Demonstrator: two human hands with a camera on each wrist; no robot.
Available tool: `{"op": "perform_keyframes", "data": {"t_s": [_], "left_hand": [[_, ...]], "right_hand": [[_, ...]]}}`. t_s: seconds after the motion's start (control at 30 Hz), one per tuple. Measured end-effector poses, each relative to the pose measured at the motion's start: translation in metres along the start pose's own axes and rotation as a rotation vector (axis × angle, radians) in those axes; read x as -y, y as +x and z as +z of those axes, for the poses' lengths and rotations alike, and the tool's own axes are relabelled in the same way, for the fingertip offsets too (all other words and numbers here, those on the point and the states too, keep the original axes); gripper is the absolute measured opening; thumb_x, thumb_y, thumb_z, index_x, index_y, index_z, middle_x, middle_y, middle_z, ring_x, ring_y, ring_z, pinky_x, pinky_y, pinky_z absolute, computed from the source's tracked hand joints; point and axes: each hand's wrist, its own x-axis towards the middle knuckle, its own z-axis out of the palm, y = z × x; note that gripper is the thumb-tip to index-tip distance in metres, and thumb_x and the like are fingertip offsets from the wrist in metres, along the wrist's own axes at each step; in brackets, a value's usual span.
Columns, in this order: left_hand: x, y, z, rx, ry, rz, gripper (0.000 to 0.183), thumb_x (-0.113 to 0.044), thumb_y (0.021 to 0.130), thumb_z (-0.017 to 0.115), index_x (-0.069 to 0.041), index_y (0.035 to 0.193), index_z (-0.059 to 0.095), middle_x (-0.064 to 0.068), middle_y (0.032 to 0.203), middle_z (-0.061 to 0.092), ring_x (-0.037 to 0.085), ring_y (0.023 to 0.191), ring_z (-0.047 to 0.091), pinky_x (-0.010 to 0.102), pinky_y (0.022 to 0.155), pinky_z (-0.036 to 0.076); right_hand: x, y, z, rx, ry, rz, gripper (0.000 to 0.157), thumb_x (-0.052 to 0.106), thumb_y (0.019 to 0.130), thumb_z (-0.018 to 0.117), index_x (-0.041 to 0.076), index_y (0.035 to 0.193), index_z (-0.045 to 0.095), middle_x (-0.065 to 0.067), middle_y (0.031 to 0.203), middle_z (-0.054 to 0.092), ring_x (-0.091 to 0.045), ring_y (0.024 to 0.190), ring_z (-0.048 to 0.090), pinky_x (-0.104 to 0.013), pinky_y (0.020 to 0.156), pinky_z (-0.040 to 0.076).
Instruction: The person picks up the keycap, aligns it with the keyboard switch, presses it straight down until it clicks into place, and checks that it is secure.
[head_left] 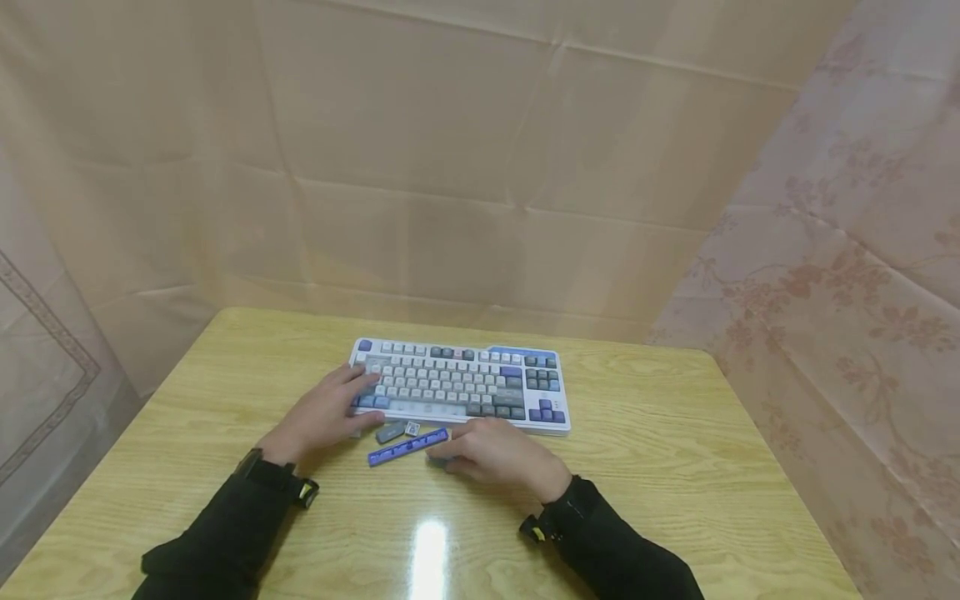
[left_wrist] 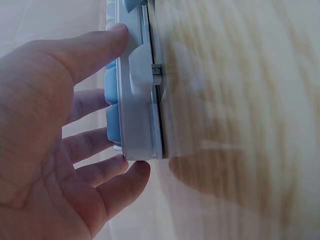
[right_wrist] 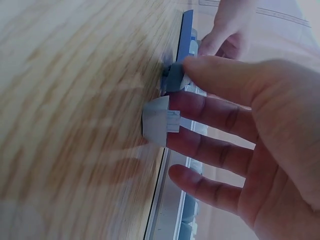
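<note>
A white keyboard with grey, blue and purple keycaps lies on the table. My left hand rests on its front left corner, thumb along the front edge and fingers over the left keys and side. Just in front of the keyboard, my right hand pinches a dark grey keycap between thumb and index finger, low over the table. A pale keycap, stem showing, lies beside its other fingers. The long purple spacebar keycap lies underside up between the hands.
A loose grey keycap and a small white keycap lie between the spacebar keycap and the keyboard. Another pale keycap is near my left thumb. The wooden table backs onto a beige curtain.
</note>
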Motion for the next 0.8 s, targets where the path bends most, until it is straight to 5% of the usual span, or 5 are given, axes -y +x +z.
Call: {"op": "perform_keyframes", "data": {"t_s": [0.23,0.53,0.8], "left_hand": [[0.0005,-0.0001,-0.0008,-0.004,0.005,0.006,0.067,-0.040,0.093,0.074,-0.002,0.144,0.055,0.029,0.152,0.042,0.049,0.141,0.036,0.063,0.113,0.032],[0.0011,0.0005,-0.0016,0.001,-0.001,0.002,0.067,-0.042,0.093,0.073,-0.003,0.145,0.054,0.028,0.152,0.041,0.049,0.142,0.035,0.063,0.113,0.031],[0.0005,-0.0008,-0.0007,-0.005,-0.002,0.009,0.068,-0.039,0.092,0.075,-0.002,0.144,0.055,0.029,0.152,0.042,0.049,0.141,0.036,0.062,0.114,0.031]], "right_hand": [[-0.0001,-0.0024,-0.0006,-0.037,-0.003,0.002,0.027,0.010,0.098,0.065,0.021,0.119,0.077,0.009,0.101,0.069,-0.001,0.081,0.054,-0.013,0.072,0.046],[0.0011,-0.0002,-0.0017,0.028,0.031,-0.069,0.025,0.007,0.098,0.066,0.017,0.118,0.077,0.004,0.125,0.068,-0.010,0.121,0.059,-0.019,0.106,0.042],[0.0021,0.0003,-0.0018,0.024,0.069,-0.035,0.015,0.017,0.094,0.073,0.020,0.107,0.079,0.011,0.104,0.071,-0.006,0.102,0.058,-0.013,0.089,0.045]]}}
